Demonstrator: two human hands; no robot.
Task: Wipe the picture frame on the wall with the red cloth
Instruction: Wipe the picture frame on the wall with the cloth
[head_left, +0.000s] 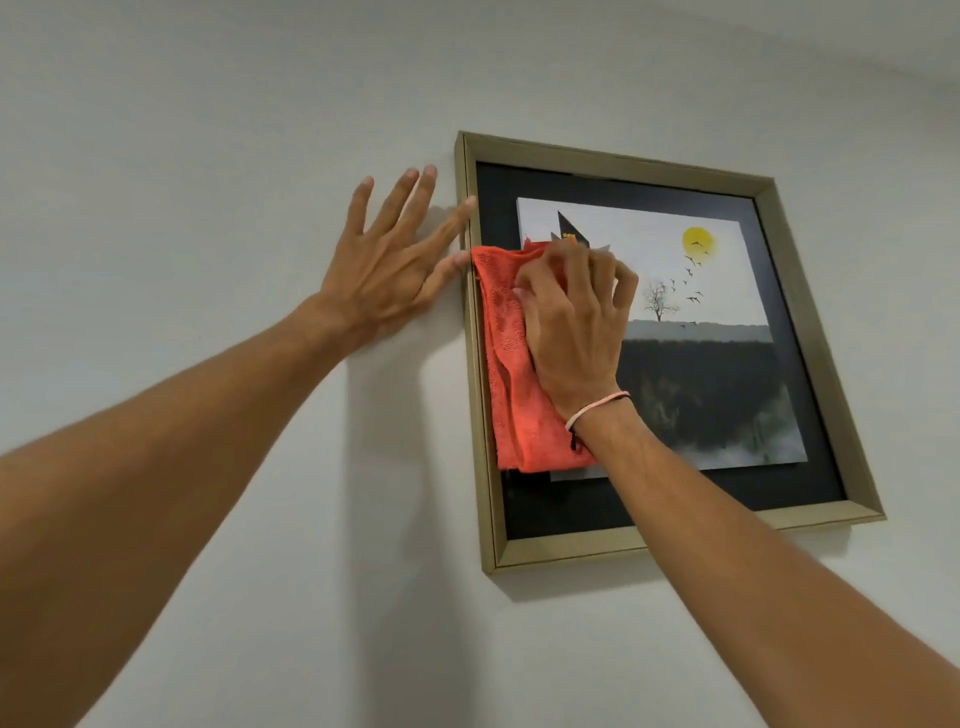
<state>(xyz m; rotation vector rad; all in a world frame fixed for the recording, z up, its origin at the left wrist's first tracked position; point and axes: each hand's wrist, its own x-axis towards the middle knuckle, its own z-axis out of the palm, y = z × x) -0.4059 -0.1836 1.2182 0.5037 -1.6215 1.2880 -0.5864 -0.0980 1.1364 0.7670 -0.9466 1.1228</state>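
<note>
A picture frame (810, 343) with a dull gold border hangs on the white wall; inside is a black mount and a picture of a yellow sun, birds and a bare tree. My right hand (571, 322) presses the red cloth (511, 395) against the left part of the picture, fingers curled over it. The cloth hangs down along the inner left edge of the frame. My left hand (387, 265) lies flat on the wall with fingers spread, its thumb and forefinger touching the frame's left border.
The white wall (208, 156) surrounds the frame on all sides. A thin band is around my right wrist (597, 410).
</note>
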